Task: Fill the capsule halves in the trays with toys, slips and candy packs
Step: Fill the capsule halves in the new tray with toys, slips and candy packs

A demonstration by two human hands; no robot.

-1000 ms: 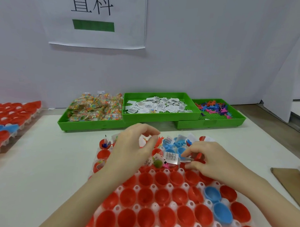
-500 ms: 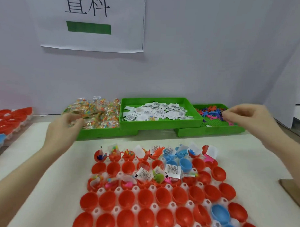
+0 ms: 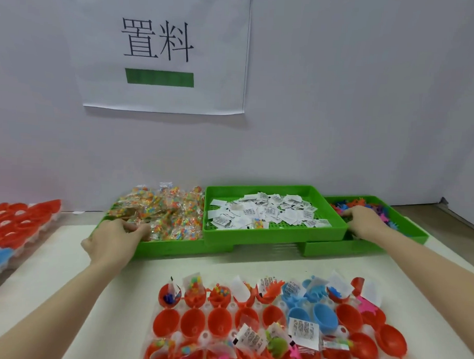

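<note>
While the left hand [image 3: 113,240] curls its fingers into the candy packs [image 3: 162,214] at centre left, the right hand [image 3: 364,221] digs among the plastic toys [image 3: 374,208] at centre right, grips unclear.

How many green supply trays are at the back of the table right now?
3: the candy-pack tray on the left, the slip tray raised in the middle, the toy tray on the right. None seems hidden.
</note>
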